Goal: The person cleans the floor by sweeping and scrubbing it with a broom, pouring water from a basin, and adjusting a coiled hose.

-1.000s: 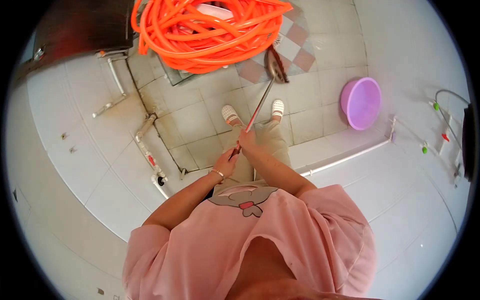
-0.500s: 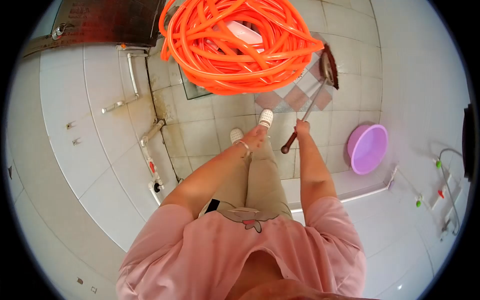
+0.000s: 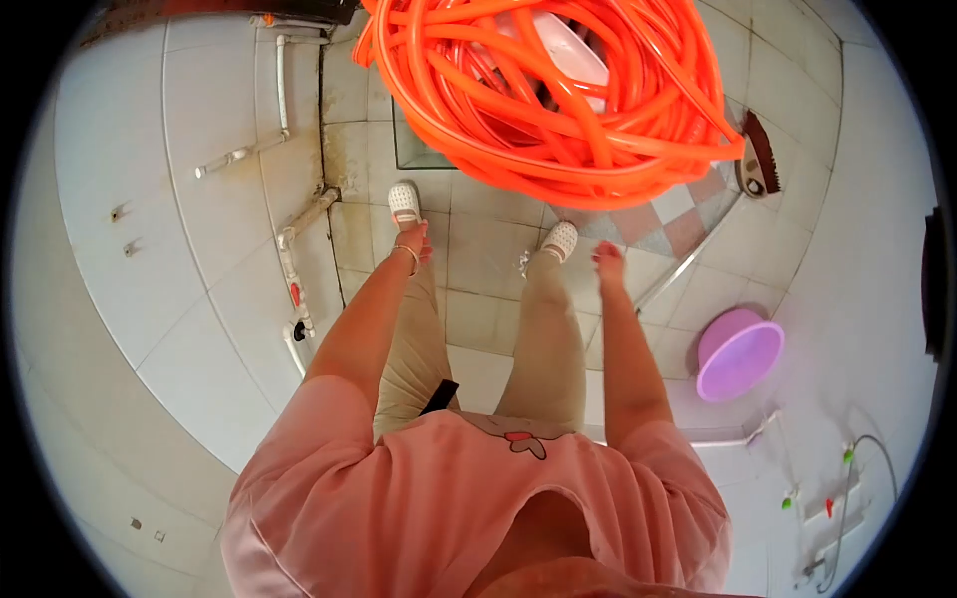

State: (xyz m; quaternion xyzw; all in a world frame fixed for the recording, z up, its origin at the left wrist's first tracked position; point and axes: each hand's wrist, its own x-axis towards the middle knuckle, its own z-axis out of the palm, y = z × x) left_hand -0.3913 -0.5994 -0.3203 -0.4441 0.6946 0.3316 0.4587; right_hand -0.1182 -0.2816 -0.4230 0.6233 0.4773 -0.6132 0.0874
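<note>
A long-handled broom [image 3: 695, 253] with a dark reddish-brown head slants across the floor; my right forearm hides the lower end of its handle. My right hand [image 3: 608, 261] is left of the handle, apart from it, with loosely bent fingers and nothing visible in them. Above my left leg hangs my left hand [image 3: 415, 242], wearing a bracelet, its fingers loose and nothing seen in them. A large coil of orange hose [image 3: 558, 125] fills the top middle. Through its loops shows a pale plastic piece [image 3: 570, 52].
A purple basin [image 3: 740, 355] stands on the right by the wall. Under the hose is a glass-edged object [image 3: 424, 154]. Pipes [image 3: 289, 244] run along the left wall, and a shower hose with taps [image 3: 829, 508] is at lower right. Pinkish and grey tiles [image 3: 638, 217] pattern the floor.
My right hand has let go of the broom, whose handle now slants away from it. My left hand moved left from in front of my legs, and my feet are wider apart.
</note>
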